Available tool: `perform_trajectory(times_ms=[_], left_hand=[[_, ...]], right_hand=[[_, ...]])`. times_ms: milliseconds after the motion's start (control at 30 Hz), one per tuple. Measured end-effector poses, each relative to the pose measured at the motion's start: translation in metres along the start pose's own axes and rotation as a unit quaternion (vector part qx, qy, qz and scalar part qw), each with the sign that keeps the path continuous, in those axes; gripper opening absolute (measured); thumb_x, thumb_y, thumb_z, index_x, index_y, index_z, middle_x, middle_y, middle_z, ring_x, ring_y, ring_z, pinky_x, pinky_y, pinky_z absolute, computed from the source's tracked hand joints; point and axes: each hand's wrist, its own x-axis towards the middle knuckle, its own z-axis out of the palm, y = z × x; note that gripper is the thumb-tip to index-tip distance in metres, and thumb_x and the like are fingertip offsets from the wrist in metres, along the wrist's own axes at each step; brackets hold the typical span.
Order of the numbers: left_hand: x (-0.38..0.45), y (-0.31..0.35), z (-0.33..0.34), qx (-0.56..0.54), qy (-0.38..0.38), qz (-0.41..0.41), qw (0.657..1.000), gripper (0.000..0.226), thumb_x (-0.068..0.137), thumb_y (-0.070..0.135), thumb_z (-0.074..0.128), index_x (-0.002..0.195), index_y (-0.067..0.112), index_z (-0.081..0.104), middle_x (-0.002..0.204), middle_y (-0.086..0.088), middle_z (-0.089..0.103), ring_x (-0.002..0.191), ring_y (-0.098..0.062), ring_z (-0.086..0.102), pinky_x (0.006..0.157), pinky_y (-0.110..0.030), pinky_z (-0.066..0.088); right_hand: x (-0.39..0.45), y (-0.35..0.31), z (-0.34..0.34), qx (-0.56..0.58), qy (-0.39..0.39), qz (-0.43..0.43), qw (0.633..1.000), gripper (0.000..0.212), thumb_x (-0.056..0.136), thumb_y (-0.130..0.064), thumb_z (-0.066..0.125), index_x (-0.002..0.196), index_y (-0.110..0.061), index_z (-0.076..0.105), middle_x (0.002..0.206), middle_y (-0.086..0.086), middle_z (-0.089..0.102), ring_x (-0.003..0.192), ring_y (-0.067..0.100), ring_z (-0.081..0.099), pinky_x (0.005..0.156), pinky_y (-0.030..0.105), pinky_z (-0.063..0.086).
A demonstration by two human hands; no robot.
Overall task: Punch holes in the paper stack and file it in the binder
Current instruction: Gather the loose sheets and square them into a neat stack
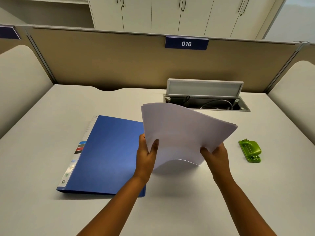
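A white paper stack [184, 132] is held up above the desk, bowed in the middle, its near edge lifted. My left hand [147, 150] grips its near left side, thumb on top. My right hand [215, 155] grips its near right corner. A closed blue binder [107, 154] lies flat on the desk to the left, partly under my left forearm and the paper. A green hole punch [250, 150] sits on the desk to the right, apart from both hands.
The white desk [42, 193] is bounded by a beige partition [102, 65] with a "016" sign [186, 43]. An open cable tray [206, 101] with its lid raised sits behind the paper. Padded side panels stand left and right.
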Motion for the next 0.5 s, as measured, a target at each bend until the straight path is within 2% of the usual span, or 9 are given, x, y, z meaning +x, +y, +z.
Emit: perform_trajectory(times_ms=[67,100,167,233,333,400,467,500], left_hand=[[0.002,0.003,0.004,-0.015,-0.003,-0.003,1.0,0.016,0.092,0.033,0.044,0.108,0.031,0.041,0.107,0.016,0.053,0.097,-0.005,0.06,0.076,-0.01,0.052],[0.003,0.004,0.006,-0.014,0.0,0.002,1.0,0.014,0.095,0.023,0.04,0.107,0.031,0.042,0.106,0.016,0.054,0.095,0.001,0.061,0.074,-0.008,0.05],[0.003,0.006,0.008,-0.008,0.003,0.008,1.0,0.018,0.096,0.014,0.035,0.104,0.028,0.043,0.101,0.013,0.056,0.09,0.01,0.06,0.071,-0.006,0.048],[0.002,0.005,0.007,0.0,0.011,0.002,1.0,0.023,0.097,0.011,0.033,0.099,0.03,0.044,0.097,0.013,0.055,0.087,0.013,0.059,0.071,-0.006,0.048],[0.0,-0.002,0.004,-0.001,0.015,-0.01,1.0,0.027,0.097,0.009,0.032,0.096,0.033,0.045,0.095,0.013,0.055,0.087,0.013,0.059,0.073,-0.004,0.047],[-0.001,-0.004,0.004,0.003,0.015,-0.016,1.0,0.02,0.096,0.012,0.035,0.097,0.028,0.046,0.094,0.008,0.056,0.087,0.006,0.061,0.072,-0.006,0.047],[-0.001,0.0,0.004,-0.011,0.008,-0.01,1.0,0.014,0.093,0.026,0.039,0.104,0.021,0.045,0.1,0.001,0.057,0.09,-0.007,0.061,0.074,-0.011,0.051],[0.0,0.006,0.004,-0.016,0.013,-0.002,1.0,0.027,0.089,0.035,0.04,0.108,0.017,0.043,0.103,0.0,0.057,0.093,-0.012,0.06,0.073,-0.013,0.053]], right_hand=[[0.002,-0.005,0.002,0.021,0.013,-0.006,1.0,0.034,0.073,-0.012,0.061,0.105,-0.018,0.051,0.09,-0.007,0.06,0.083,0.008,0.058,0.066,0.017,0.046],[0.003,-0.006,0.002,0.028,0.019,-0.009,0.999,0.03,0.079,-0.005,0.061,0.104,-0.018,0.052,0.09,-0.008,0.061,0.083,0.009,0.058,0.067,0.018,0.047],[0.005,-0.005,0.002,0.035,0.035,-0.008,0.999,0.026,0.083,0.003,0.055,0.099,-0.018,0.055,0.087,-0.008,0.062,0.082,0.011,0.059,0.068,0.021,0.047],[0.007,-0.003,0.003,0.038,0.042,0.0,0.998,0.022,0.081,-0.004,0.058,0.099,-0.016,0.055,0.086,-0.008,0.062,0.081,0.012,0.059,0.067,0.021,0.046],[0.007,0.001,0.003,0.026,0.036,0.01,0.999,0.028,0.079,-0.008,0.058,0.106,-0.013,0.055,0.089,-0.007,0.061,0.084,0.019,0.059,0.068,0.019,0.045],[0.006,-0.001,0.003,0.026,0.036,0.011,0.999,0.041,0.074,-0.012,0.056,0.115,-0.011,0.052,0.094,-0.003,0.06,0.087,0.014,0.058,0.068,0.017,0.044],[0.006,-0.006,0.001,0.042,0.043,0.002,0.998,0.054,0.07,-0.018,0.052,0.123,-0.009,0.048,0.099,-0.003,0.059,0.09,0.005,0.056,0.07,0.015,0.044],[0.007,-0.009,-0.001,0.053,0.051,-0.008,0.997,0.054,0.071,-0.018,0.053,0.124,-0.01,0.046,0.1,-0.006,0.058,0.091,0.003,0.056,0.071,0.014,0.045]])
